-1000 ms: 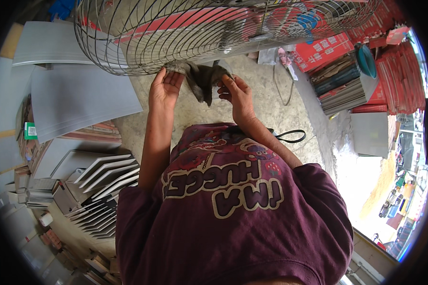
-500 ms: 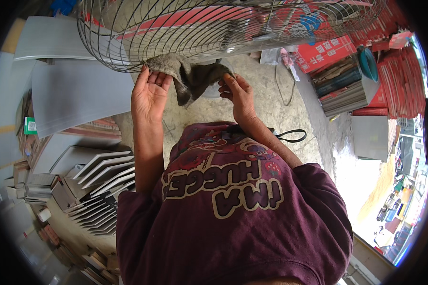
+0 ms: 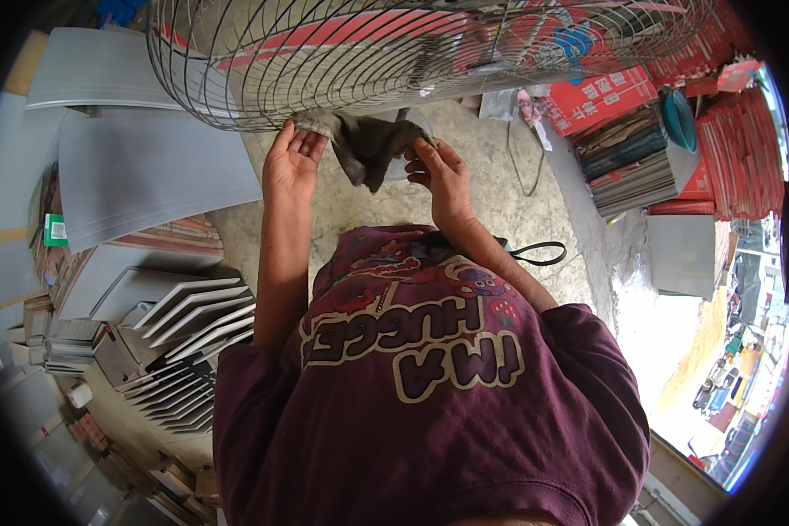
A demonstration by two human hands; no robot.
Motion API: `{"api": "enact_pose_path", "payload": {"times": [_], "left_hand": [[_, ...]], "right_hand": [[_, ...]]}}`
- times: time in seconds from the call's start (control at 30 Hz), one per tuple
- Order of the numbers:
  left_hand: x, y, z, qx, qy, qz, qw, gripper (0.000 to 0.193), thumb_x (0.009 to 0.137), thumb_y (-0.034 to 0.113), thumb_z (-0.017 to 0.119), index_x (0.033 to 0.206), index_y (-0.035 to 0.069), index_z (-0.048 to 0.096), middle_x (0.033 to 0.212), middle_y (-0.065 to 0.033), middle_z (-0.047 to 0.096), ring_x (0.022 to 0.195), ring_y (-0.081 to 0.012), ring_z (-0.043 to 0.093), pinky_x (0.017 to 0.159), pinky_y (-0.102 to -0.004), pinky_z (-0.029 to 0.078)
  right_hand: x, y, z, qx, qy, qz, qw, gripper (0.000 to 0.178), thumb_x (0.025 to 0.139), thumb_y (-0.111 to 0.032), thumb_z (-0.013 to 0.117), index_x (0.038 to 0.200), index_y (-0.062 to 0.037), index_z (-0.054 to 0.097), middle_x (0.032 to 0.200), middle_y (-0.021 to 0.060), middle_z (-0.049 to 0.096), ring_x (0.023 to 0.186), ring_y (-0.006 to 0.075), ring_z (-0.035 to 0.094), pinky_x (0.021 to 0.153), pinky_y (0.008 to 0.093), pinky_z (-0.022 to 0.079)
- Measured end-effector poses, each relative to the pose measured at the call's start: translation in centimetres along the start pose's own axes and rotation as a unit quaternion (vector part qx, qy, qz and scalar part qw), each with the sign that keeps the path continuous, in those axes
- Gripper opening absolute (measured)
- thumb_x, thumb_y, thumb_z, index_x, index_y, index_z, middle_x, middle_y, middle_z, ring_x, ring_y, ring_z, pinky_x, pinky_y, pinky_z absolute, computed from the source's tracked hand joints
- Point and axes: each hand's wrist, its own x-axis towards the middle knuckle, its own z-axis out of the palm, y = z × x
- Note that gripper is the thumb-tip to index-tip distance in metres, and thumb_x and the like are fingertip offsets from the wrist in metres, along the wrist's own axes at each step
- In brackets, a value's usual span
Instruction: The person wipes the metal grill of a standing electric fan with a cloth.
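Note:
A dirty grey-brown rag [image 3: 366,151] hangs between my two hands, sagging in the middle. My left hand [image 3: 294,167] is palm up at the lower rim of a wire fan guard [image 3: 237,74]. Its fingers hold the rag's pale end against the wires, and the fingertips are partly hidden behind the cloth. The rag's other end is pinched between the thumb and fingers of my right hand [image 3: 443,175], just below the guard. Through the wires show red parts and a blue piece [image 3: 572,44].
Grey sheets [image 3: 153,167] lie at the left, above a rack of white panels [image 3: 193,320]. On the right are a red carton [image 3: 600,98], stacked red cardboard [image 3: 736,153] and a teal basin [image 3: 678,121]. A black strap loop [image 3: 542,253] sticks out beside my right forearm.
My left hand has slid a little to the right along the guard's rim with its end of the rag. The cloth sags closer together; my right hand has barely moved.

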Motion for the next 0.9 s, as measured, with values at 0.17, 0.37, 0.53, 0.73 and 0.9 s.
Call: {"api": "enact_pose_path", "payload": {"times": [0.17,0.37,0.53,0.73,0.9], "left_hand": [[-2.6,1.7,1.8,-0.015,-0.063,0.014,0.998,0.023,0.081,0.015,0.06,0.096,0.002,0.049,0.093,-0.0085,0.05,0.095,-0.0225,0.048,0.091,-0.0405,0.04],[-3.8,2.4,1.7,-0.049,-0.112,0.011,0.992,0.018,0.082,0.014,0.057,0.094,0.003,0.051,0.095,-0.0089,0.052,0.094,-0.0208,0.049,0.088,-0.0387,0.041],[-2.7,1.1,-0.1,-0.004,-0.075,0.008,0.997,0.021,0.083,0.015,0.056,0.099,0.003,0.05,0.101,-0.0105,0.051,0.097,-0.0223,0.049,0.089,-0.0405,0.042],[0.4,-1.5,-1.6,0.004,0.004,-0.009,1.0,0.028,0.079,0.014,0.061,0.101,0.002,0.048,0.106,-0.0127,0.049,0.102,-0.0265,0.047,0.093,-0.0428,0.041],[1.5,-1.5,-0.5,0.007,0.02,-0.008,1.0,0.029,0.078,0.013,0.062,0.101,0.002,0.048,0.105,-0.0138,0.048,0.102,-0.0269,0.047,0.092,-0.043,0.041]], "right_hand": [[0.2,0.2,-0.4,0.009,0.008,-0.008,1.0,0.02,0.083,-0.025,0.057,0.088,-0.0053,0.058,0.076,0.0019,0.059,0.064,0.0097,0.055,0.058,0.022,0.044],[0.1,-0.1,0.0,-0.001,-0.004,-0.002,1.0,0.017,0.084,-0.024,0.056,0.088,-0.0075,0.058,0.077,0.0007,0.059,0.067,0.0085,0.054,0.061,0.0219,0.044],[0.1,-0.2,0.4,0.006,-0.006,0.005,1.0,0.017,0.084,-0.024,0.056,0.088,-0.0074,0.058,0.077,0.0006,0.058,0.066,0.0082,0.054,0.06,0.0216,0.044],[0.4,0.5,0.1,0.003,-0.001,0.002,1.0,0.016,0.084,-0.023,0.056,0.088,-0.0075,0.059,0.078,0.0014,0.06,0.066,0.0083,0.055,0.059,0.0214,0.045],[0.2,0.4,0.0,0.01,0.001,-0.003,1.0,0.016,0.083,-0.022,0.057,0.088,-0.0075,0.059,0.078,0.0019,0.061,0.066,0.0086,0.055,0.059,0.0218,0.045]]}}
